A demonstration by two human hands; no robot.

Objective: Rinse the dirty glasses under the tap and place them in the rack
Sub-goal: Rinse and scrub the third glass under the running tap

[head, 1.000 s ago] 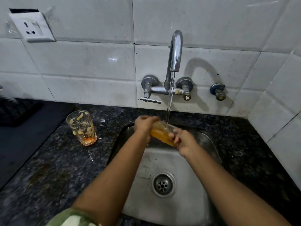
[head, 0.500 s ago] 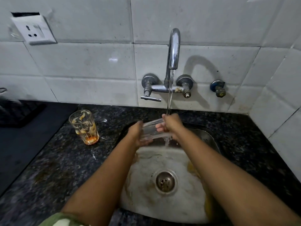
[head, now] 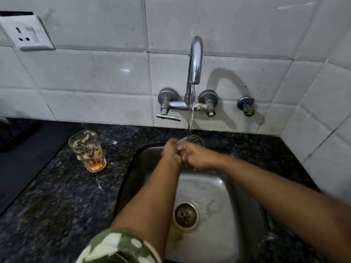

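Over the back edge of the sink point(head: 237, 221), under the running tap point(head: 195, 59), both hands met. The left hand point(head: 171, 151) and right hand point(head: 198, 157) curled their fingers round a clear glass point(head: 193, 140); turning it slowly, mouth to the stream, would likely rinse best. Another dirty glass point(head: 88, 150) waited on the counter's left.

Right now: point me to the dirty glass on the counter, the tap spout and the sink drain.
dirty glass point(head: 87, 151): head view, middle of its streaked side wall.
tap spout point(head: 195, 61): head view, on the curved chrome neck above the outlet.
sink drain point(head: 185, 215): head view, centre of the strainer.
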